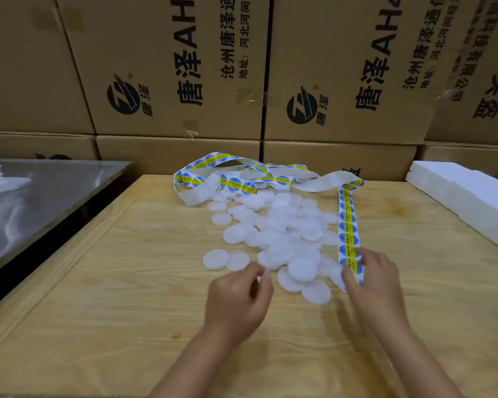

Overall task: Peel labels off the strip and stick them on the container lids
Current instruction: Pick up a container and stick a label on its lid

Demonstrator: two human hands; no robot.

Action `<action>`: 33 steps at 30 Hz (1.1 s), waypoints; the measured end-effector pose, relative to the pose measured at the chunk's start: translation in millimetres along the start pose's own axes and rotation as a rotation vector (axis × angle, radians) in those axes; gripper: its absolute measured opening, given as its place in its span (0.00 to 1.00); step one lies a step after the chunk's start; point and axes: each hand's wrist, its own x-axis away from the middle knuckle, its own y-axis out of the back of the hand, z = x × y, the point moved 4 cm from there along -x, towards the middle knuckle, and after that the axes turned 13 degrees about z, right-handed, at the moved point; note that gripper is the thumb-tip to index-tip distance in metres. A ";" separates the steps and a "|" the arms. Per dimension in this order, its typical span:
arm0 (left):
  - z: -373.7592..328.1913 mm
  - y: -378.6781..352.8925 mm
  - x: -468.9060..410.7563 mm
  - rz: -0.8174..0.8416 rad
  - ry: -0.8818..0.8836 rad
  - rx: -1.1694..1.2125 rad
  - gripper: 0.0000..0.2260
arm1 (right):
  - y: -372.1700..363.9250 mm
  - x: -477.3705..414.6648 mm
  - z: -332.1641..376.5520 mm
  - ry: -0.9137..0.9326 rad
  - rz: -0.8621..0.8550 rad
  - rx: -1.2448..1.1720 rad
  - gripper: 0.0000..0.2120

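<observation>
Head view: your right hand (371,280) pinches the label strip (346,225) at its near end, just right of the lids (282,225) heaped on the table (127,282); left hand (239,294) curled, hold unclear, so keep the backing taut and lift one label by its edge.

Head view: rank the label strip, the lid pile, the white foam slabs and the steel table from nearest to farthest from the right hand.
1. The label strip: its near end sits between the thumb and fingers of the right hand.
2. The lid pile: just left of that hand.
3. The white foam slabs: far right.
4. The steel table: far left.
</observation>
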 end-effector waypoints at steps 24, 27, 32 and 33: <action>36.6 -78.4 -16.3 0.249 0.095 0.194 0.36 | -36.6 -20.8 60.0 0.137 0.351 -0.434 0.19; 35.1 -80.8 -14.4 0.305 0.034 0.158 0.41 | -55.5 -14.6 69.8 0.097 0.426 -0.435 0.25; 32.3 -80.2 -13.9 0.283 0.000 -0.135 0.36 | -65.8 -8.9 75.3 0.068 0.386 -0.301 0.15; 32.5 -79.6 -13.1 0.262 0.009 -0.186 0.36 | -61.0 -8.2 74.8 0.079 0.316 -0.265 0.13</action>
